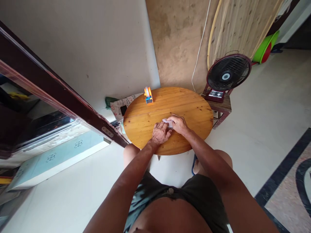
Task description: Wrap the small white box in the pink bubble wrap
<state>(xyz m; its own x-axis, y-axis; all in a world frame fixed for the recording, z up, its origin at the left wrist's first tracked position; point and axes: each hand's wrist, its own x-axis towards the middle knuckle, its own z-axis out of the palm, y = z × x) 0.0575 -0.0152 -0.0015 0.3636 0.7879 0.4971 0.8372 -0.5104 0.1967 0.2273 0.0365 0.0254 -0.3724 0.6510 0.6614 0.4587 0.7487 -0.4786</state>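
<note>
Both my hands rest near the middle of a small round wooden table. My left hand lies knuckles up with its fingers curled down against the tabletop. My right hand is closed around a small white object, perhaps a folded piece of paper, that pokes out between the two hands. The left fingertips touch that same white object. At the table's far edge stands a small orange and blue toy-like object, well beyond both hands.
A dark floor fan stands on a low wooden stool to the table's right. Papers and a dark phone lie on the floor at the left, beside a dark door frame. A board and hoops lean against the back wall.
</note>
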